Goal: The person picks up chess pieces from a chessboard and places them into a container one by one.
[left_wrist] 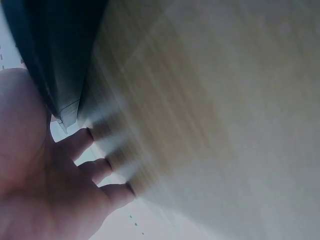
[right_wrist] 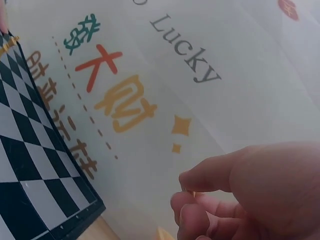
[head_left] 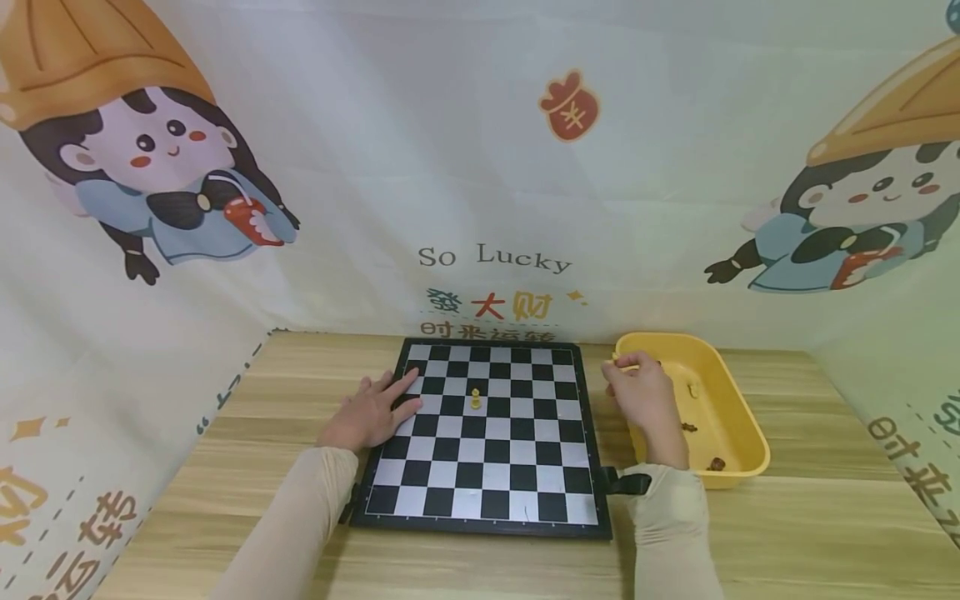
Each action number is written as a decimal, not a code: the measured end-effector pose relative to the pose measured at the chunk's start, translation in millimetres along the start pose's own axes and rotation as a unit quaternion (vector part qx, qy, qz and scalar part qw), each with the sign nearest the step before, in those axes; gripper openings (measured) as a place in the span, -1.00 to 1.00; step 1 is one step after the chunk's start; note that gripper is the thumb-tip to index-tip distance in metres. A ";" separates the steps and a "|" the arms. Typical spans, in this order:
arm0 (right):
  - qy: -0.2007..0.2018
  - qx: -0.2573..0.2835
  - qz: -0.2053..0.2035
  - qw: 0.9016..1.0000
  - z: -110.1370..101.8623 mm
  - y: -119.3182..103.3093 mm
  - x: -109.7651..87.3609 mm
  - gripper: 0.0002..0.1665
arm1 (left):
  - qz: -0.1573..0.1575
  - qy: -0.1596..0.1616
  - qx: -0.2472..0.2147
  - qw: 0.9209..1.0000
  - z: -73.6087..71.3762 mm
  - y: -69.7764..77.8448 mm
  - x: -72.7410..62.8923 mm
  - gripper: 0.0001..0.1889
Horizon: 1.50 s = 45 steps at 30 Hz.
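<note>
A black-and-white chessboard (head_left: 480, 451) lies on the table with one yellow chess pawn (head_left: 476, 399) standing on it, towards the far side. My left hand (head_left: 369, 414) rests at the board's left edge, its fingers spread, with thumb and forefinger over the border squares. In the left wrist view, other fingertips reach down beside the board's dark side. My right hand (head_left: 642, 397), over the left rim of a yellow tub (head_left: 741, 417), pinches a small yellow chess piece (right_wrist: 193, 193) between thumb and fingers. Most of that piece is hidden by the fingertips.
Inside the tub lie a yellow piece (head_left: 693, 390) and dark brown pieces (head_left: 717, 464). A black strap (head_left: 628, 483) shows at the right wrist, beside the board's right edge. Behind the wooden table (head_left: 315, 367) hangs a printed cloth (head_left: 390, 167).
</note>
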State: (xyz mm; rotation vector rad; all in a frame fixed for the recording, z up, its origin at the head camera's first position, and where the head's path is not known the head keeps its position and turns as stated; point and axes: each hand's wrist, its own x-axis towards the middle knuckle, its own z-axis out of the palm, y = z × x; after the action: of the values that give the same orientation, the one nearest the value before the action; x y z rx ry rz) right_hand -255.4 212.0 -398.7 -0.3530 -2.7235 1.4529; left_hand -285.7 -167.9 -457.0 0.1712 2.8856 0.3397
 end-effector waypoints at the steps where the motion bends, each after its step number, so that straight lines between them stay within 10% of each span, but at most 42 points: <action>1: 0.001 -0.001 0.000 1.000 -1.1 1.0 0.3 -0.53 | 0.000 0.000 0.000 1.000 0.1 -0.1 0.2 -0.30; 45: 0.004 0.039 0.043 0.998 -24.5 34.5 7.6 -0.47 | 0.003 0.003 0.006 1.000 2.5 -1.0 1.7 -0.30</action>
State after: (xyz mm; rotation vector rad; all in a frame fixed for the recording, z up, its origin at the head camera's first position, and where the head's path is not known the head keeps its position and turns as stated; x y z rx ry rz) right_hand -253.2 252.2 -413.9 -0.4787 -2.6664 1.5698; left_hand -286.8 -168.1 -460.0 0.1807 2.8949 0.3238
